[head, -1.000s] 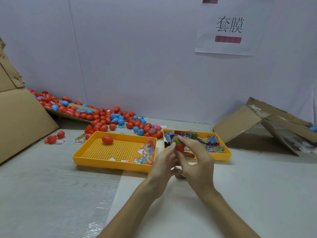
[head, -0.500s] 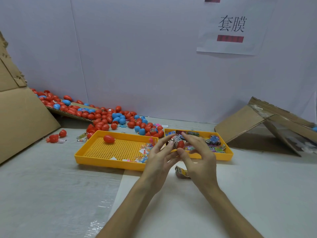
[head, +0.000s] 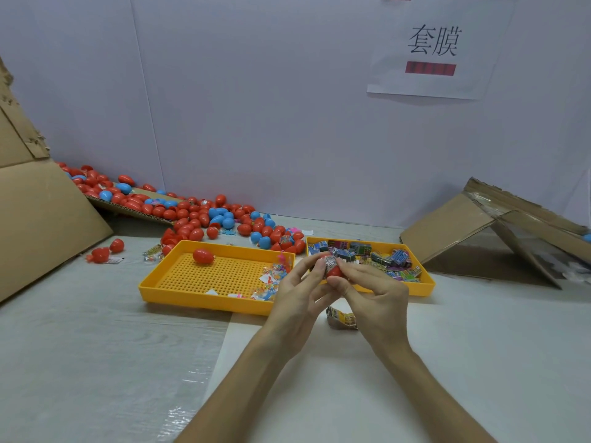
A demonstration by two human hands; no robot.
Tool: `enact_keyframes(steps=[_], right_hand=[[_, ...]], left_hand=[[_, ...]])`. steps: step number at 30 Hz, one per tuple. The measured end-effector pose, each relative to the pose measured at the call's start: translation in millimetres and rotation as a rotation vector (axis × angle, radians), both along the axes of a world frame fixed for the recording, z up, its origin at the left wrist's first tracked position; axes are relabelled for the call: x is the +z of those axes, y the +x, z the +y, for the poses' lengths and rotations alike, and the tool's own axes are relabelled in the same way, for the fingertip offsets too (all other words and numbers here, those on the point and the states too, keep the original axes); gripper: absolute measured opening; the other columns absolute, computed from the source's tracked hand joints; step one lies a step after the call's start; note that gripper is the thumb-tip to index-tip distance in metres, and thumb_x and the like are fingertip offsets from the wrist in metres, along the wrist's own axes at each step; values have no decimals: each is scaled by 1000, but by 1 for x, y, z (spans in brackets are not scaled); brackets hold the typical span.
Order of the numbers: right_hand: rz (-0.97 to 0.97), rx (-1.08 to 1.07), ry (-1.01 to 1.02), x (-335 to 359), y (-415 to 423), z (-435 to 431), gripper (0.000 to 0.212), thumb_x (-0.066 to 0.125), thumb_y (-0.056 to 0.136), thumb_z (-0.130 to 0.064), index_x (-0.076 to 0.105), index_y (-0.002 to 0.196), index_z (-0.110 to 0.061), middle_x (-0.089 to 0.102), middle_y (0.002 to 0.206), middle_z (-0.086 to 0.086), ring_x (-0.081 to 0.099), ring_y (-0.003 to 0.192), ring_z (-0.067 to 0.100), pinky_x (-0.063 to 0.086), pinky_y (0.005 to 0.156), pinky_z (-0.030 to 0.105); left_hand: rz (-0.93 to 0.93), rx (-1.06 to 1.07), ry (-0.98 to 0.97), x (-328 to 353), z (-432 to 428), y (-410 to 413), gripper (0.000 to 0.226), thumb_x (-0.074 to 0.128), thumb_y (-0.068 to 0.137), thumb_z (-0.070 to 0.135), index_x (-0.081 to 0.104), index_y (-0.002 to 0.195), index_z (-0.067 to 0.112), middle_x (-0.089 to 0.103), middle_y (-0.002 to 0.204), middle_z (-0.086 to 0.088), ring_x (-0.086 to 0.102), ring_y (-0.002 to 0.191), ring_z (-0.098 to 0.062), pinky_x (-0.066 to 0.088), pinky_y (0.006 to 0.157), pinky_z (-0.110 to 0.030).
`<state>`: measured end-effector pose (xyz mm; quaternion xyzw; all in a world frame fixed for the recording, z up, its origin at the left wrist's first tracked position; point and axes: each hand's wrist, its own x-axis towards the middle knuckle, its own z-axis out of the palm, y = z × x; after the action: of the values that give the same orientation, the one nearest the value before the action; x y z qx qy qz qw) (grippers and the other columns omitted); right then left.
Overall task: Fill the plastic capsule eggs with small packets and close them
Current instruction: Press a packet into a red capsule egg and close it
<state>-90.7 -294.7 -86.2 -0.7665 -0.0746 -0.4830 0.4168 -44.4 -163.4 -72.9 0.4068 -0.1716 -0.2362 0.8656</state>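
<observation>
My left hand (head: 299, 295) and my right hand (head: 372, 297) meet above the table's middle, between the two yellow trays. Together they pinch a red capsule egg half (head: 334, 271) with a small silvery packet (head: 329, 261) sticking out of its top. The left tray (head: 179, 282) holds one closed red egg (head: 203, 256) and several clear packets (head: 270, 279). The right tray (head: 425, 287) is full of small dark printed packets (head: 367, 255). A yellow printed packet (head: 342, 318) lies on the table just under my hands.
A heap of red and blue eggs (head: 198, 219) lies along the back wall on the left, with two stray red ones (head: 105, 251) nearer. Cardboard sheets lean at the far left (head: 41, 219) and far right (head: 479, 225). A white sheet (head: 479, 362) covers the near right table.
Both hands lifted the red egg half slightly and my fingers shifted around it, uncovering the yellow packet on the table beneath. The packet now sits in the egg's top.
</observation>
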Motion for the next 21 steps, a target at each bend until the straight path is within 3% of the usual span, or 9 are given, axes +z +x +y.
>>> enact_keyframes(steps=[9,13,17,21], right_hand=[[81,99,103,-1,1,-2,21,75,89,-27,79,105,-16,77,99,-8,73,96,14,57,80,25],[92,85,116,0,0,-1,17,74,86,-23,79,100,-16,77,93,-8,74,88,13,58,77,25],[95,53,70,0,0,-3,13,75,87,-5,79,96,-14,76,90,-8,73,87,10,57,75,23],[60,19,10,1,-1,-5,8,76,86,-9,79,93,-11,75,88,-7,71,82,8,55,72,19]], left_hand=[[51,10,-5,-2,2,3,40,66,92,27,61,125,5,71,119,-18,69,113,-31,59,87,-34],[33,24,41,-2,1,3,36,69,86,34,65,115,13,74,104,-8,73,101,-22,58,81,-29],[16,63,64,-2,0,2,41,70,85,35,64,117,10,75,99,-7,74,97,-22,58,79,-28],[-22,118,88,-2,-1,2,41,73,81,36,67,113,10,76,93,-8,74,91,-22,59,76,-27]])
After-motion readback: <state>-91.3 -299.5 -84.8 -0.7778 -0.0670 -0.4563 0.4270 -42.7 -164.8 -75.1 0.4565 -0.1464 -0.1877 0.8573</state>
